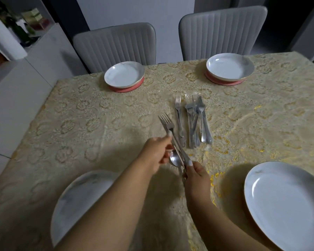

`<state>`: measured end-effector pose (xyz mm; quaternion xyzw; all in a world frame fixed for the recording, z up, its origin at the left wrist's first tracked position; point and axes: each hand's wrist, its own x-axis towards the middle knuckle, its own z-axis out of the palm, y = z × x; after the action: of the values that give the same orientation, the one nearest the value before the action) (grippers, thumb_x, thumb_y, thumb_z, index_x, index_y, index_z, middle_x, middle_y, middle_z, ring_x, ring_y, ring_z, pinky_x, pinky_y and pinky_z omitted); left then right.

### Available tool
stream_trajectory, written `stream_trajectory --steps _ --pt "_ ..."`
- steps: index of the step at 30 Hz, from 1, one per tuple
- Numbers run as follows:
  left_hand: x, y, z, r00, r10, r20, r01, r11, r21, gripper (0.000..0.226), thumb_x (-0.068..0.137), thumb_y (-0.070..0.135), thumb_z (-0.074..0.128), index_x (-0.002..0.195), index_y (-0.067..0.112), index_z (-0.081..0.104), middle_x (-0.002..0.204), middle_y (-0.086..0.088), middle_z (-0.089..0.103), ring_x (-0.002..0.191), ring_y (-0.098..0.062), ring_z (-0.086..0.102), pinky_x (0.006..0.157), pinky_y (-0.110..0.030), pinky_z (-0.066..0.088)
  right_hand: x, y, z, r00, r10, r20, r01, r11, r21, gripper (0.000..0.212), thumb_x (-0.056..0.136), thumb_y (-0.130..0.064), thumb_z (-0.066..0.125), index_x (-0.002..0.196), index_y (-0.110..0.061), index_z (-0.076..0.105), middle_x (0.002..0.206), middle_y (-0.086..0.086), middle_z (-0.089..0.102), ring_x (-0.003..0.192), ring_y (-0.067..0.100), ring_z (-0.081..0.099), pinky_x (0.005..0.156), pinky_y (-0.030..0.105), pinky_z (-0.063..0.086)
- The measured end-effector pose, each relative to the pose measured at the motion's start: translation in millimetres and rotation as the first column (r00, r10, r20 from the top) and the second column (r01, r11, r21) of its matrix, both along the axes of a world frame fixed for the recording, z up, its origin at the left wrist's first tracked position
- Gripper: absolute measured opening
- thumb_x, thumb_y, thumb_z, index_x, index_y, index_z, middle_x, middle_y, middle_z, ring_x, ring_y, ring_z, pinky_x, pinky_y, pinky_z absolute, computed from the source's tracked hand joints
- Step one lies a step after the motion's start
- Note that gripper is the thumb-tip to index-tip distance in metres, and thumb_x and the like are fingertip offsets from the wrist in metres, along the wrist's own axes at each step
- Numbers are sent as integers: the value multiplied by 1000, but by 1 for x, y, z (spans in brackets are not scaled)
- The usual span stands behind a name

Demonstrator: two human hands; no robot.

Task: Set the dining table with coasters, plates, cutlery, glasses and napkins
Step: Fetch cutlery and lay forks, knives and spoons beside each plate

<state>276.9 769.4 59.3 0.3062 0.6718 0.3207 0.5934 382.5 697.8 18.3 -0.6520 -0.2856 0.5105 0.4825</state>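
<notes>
Both hands meet over the table's middle front. My left hand (157,153) pinches a fork (168,124) and a knife, held together with the tines pointing away. My right hand (195,173) grips the lower ends of that cutlery and a spoon (175,159) whose bowl shows between the hands. A pile of loose cutlery (194,120) lies just beyond. Two white plates (124,75) (229,67) sit on pink coasters (129,87) at the far side. Near me lie two more plates (76,198) (286,201), the left one partly hidden by my forearm.
A cream and gold patterned tablecloth (80,124) covers the table. Two grey ribbed chairs (116,44) (223,31) stand behind the far edge. White cabinets (16,91) with a paper roll and bottles run along the left side.
</notes>
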Motion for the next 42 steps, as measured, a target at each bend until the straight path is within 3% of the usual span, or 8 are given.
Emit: stream_trajectory --steps 6,9,13,21,26,33,39,42 --pt "-6 -42 -17 995 96 -31 -95 994 54 21 98 18 54 80 12 64 74 -6 63 55 -14 54 39 -15 35 -13 -27 4 917 362 165 -353 932 -82 33 86 -28 53 56 -15 49 50 1 48 51 18 45 54 31 34" --pt "-7 -70 -21 998 46 -46 -46 999 14 22 96 24 57 79 15 67 77 -3 66 67 -15 58 52 -20 42 -9 -28 7 777 542 319 -523 839 -151 29 86 -34 55 61 -18 52 56 -4 51 56 14 48 52 28 32" --pt "-6 -94 -20 993 22 -117 -23 1000 -7 33 98 32 52 80 9 67 67 -5 59 47 -13 44 40 -20 31 -2 -37 7 577 666 472 -644 727 -238 39 96 -31 50 59 -23 43 56 -7 44 53 5 40 47 20 25" --pt "-7 -119 -24 980 -37 -198 23 997 -73 28 102 24 44 99 2 61 54 -4 45 46 -16 41 48 -25 36 18 -43 3 676 528 514 -471 846 -250 15 96 -7 37 92 -16 48 79 3 58 68 19 52 52 27 34" --pt "-7 -128 -35 939 -135 -315 123 991 -60 18 99 22 53 103 5 51 68 -6 53 52 -13 48 44 -23 39 30 -43 0 554 558 618 -394 830 -396 16 99 -21 35 97 -12 49 84 4 56 74 23 49 64 30 35" --pt "-7 -129 -49 761 -212 -613 229 972 -52 22 91 30 64 89 11 52 87 -5 62 80 -19 58 65 -28 41 11 -75 -8 674 621 400 -441 773 -456 27 97 -25 46 95 -7 66 98 15 70 89 30 67 77 36 54" --pt "-5 -129 -48 740 -166 -652 242 970 28 33 89 17 67 116 10 50 99 -1 56 87 -13 52 71 -21 39 15 -79 -4 392 751 532 -495 660 -565 22 95 -23 47 100 -11 65 102 6 68 92 23 65 68 24 46" --pt "-4 -133 -48 704 -179 -688 272 962 28 28 88 12 66 111 12 50 92 2 55 82 -13 53 65 -21 40 22 -77 1 331 683 651 -484 715 -504 17 92 -27 50 98 -15 60 97 3 66 81 21 61 63 25 44"
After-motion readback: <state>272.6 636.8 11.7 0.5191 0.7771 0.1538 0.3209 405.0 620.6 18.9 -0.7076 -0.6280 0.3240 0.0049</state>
